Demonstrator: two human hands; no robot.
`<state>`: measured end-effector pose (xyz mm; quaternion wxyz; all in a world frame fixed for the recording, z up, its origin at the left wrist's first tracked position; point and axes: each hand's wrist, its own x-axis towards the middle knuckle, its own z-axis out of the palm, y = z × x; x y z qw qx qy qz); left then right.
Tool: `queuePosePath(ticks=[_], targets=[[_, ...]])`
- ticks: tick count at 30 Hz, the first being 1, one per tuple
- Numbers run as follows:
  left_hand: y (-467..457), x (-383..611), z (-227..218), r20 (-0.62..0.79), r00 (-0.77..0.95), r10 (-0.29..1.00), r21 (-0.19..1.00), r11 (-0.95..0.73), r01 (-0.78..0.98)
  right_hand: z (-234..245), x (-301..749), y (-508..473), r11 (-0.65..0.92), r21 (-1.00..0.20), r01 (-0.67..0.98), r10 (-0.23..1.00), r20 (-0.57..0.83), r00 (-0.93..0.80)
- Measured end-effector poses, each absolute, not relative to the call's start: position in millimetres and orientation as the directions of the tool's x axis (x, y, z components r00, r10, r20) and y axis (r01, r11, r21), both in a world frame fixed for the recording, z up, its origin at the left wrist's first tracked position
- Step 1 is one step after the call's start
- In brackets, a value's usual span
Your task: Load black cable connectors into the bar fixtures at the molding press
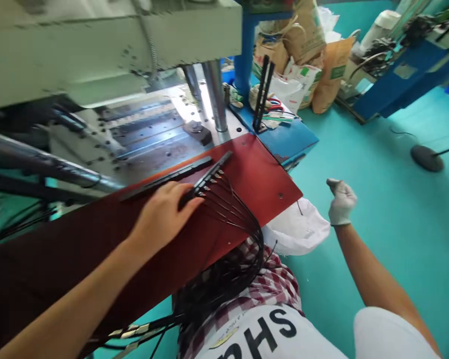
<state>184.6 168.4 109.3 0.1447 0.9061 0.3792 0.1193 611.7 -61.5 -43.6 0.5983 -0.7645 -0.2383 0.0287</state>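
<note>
My left hand [164, 214] rests bare on the red table top [269, 184], fingers closed round the near end of a black bar fixture [209, 175] that carries a row of metal-tipped black cables. The cables [235, 209] fan from the bar down over the table edge into a thick bundle on my lap. A second long black bar [168, 178] lies just beyond my fingers. My right hand [341, 202] wears a white glove and hangs in the air over the teal floor, right of the table, curled into a loose fist with nothing visible in it.
A grey-green press machine [108, 45] with steel columns [216, 94] stands behind the table. A blue side bench [284, 137] holds two upright black bars and scissors. Brown paper sacks [331, 65] stand on the floor at the back. A white bag [297, 229] hangs below the table corner.
</note>
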Motion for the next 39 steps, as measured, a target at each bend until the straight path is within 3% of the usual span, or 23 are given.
queuePosePath(ticks=[2,4,6,9,13,16,19,22,25,33,39], targets=[[168,206,101,0.093,0.656,0.749,0.325,-0.645,0.691,-3,583,-28,0.017,-0.943,0.332,0.493,0.297,0.818],[172,216,94,0.110,0.620,0.777,0.326,-0.617,0.716,34,545,1,0.163,-0.940,0.301,0.674,0.329,0.662],[177,220,90,0.117,0.606,0.787,0.325,-0.607,0.725,59,507,29,0.151,-0.976,0.158,0.882,0.205,0.424],[183,220,93,0.079,0.601,0.795,0.350,-0.587,0.730,77,464,63,0.008,-1.000,-0.021,0.970,0.003,0.244],[189,214,121,0.126,0.609,0.783,0.397,-0.603,0.692,92,439,86,-0.136,-0.990,0.036,0.982,-0.130,0.139],[194,203,157,0.278,0.636,0.720,0.309,-0.694,0.650,99,435,81,-0.288,-0.936,-0.201,0.952,-0.257,-0.167],[204,189,190,0.397,0.654,0.643,0.235,-0.761,0.605,95,427,66,-0.509,-0.727,-0.460,0.807,-0.217,-0.549],[219,177,204,0.456,0.636,0.622,0.225,-0.772,0.594,86,405,52,-0.635,-0.606,-0.479,0.664,-0.113,-0.739],[237,170,199,0.478,0.609,0.633,0.243,-0.761,0.601,82,369,46,-0.655,-0.584,-0.480,0.606,-0.027,-0.795],[272,160,164,0.368,0.671,0.643,0.237,-0.763,0.601,89,290,65,-0.783,-0.475,-0.401,0.478,-0.047,-0.877],[342,155,146,0.305,0.649,0.697,0.189,-0.712,0.677,90,286,130,-0.680,-0.564,-0.468,0.575,-0.014,-0.818]])
